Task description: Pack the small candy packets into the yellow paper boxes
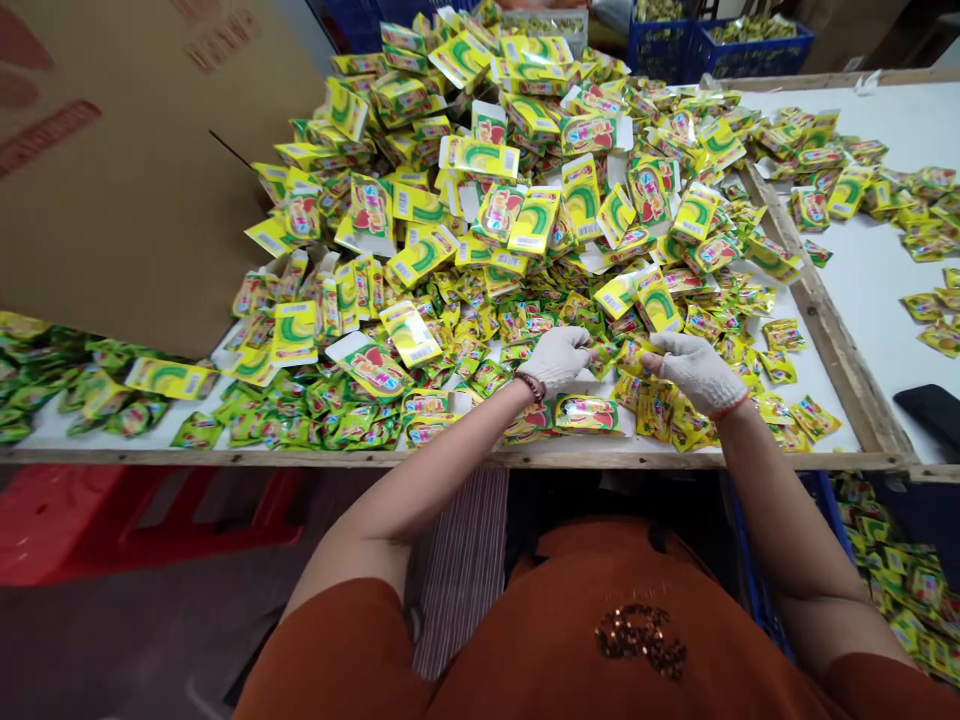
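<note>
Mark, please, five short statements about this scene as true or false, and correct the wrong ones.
1. The left hand and the right hand wear white gloves. True.
2. A bracelet is on the right wrist. False: the bracelet is on the left wrist.
3. The large cardboard box is right of the carton heap. False: the large cardboard box is left of the carton heap.
4. A blue crate shows beyond the table. True.
5. A red plastic object sits on the tabletop. False: the red plastic object is below the table edge.
</note>
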Tool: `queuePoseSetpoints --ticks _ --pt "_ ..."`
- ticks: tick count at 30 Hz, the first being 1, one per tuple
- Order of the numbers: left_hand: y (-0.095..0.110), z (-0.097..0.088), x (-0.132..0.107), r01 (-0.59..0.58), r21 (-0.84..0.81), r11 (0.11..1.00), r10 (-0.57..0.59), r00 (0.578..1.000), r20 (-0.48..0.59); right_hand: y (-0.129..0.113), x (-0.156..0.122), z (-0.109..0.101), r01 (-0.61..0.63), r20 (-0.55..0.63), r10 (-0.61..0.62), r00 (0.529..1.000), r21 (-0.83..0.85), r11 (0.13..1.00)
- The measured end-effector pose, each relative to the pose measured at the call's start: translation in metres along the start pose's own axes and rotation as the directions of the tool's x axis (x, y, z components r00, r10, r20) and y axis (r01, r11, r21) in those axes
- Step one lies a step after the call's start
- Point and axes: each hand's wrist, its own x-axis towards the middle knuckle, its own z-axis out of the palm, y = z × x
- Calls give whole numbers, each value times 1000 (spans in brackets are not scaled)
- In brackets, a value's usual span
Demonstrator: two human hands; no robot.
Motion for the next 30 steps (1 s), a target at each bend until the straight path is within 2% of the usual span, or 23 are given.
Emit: queuePoseSetpoints --ticks 1,3,6,9,13,16,19,22,24,25,27,30 --pt "3 -2 -5 34 -152 988 -34 999 -2 -2 4 7 13 12 -14 1000 17 1000" --pt "8 -6 -17 104 -412 905 -99 995 34 -5 12 19 17 31 -18 999 51 999" --pt "14 -11 -29 144 -602 786 -123 989 76 -4 21 33 -34 29 31 999 149 988" --pt "15 -12 -32 141 -614 776 -104 990 96 0 21 43 -50 -24 55 998 178 983" --pt "18 -9 -27 164 -599 784 -78 983 167 5 9 46 -10 -132 23 991 93 996" --pt "24 -6 -19 178 -566 805 -61 973 220 8 -2 38 4 -169 21 985 143 990" --pt "28 -7 -9 187 -523 831 -62 967 248 8 -9 22 104 -111 -94 989 87 991" --pt "28 -8 -1 253 -535 806 -11 910 413 8 -11 9 206 -15 -207 978 -64 976" --pt "28 -7 -1 291 -570 769 28 875 484 11 -9 5 204 -72 -209 975 -81 976" --pt "28 -5 -1 302 -605 736 22 884 468 14 -9 4 187 -142 -194 971 -56 981" --pt "30 2 -4 293 -690 662 -26 929 370 21 -7 6 147 -270 -135 953 24 989" --pt "32 14 -8 237 -736 634 -38 960 277 29 -5 12 74 -306 -42 951 93 993"
